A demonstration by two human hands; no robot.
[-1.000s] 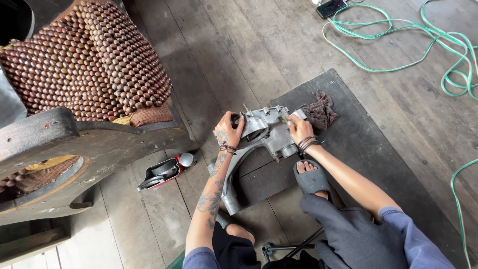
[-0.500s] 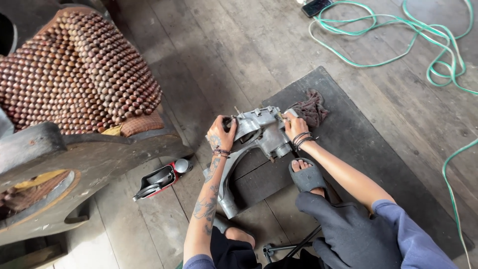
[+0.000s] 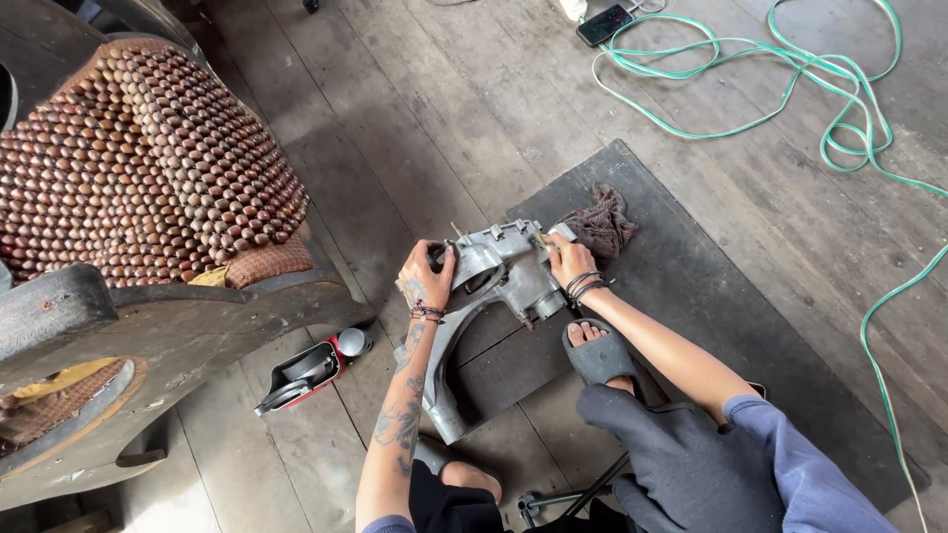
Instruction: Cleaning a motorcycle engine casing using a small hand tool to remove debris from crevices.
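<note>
A grey cast-metal engine casing (image 3: 494, 296) with a long arm lies on a dark rubber mat (image 3: 711, 316) on the wooden floor. My left hand (image 3: 425, 276) grips the casing's left edge. My right hand (image 3: 565, 259) presses on its upper right corner, holding a small flat piece against the metal; what the piece is cannot be made out. A dark brown rag (image 3: 602, 222) lies just beyond the right hand. My sandalled foot (image 3: 597, 350) rests on the mat beside the casing.
A wooden seat with a brown beaded cover (image 3: 138, 168) stands at left. A red and grey tool (image 3: 311, 370) lies on the floor beneath it. A green hose (image 3: 790, 89) loops across the boards at upper right, near a phone (image 3: 605, 24).
The camera view has shifted slightly. Both hands stay on the casing in nearly the same places.
</note>
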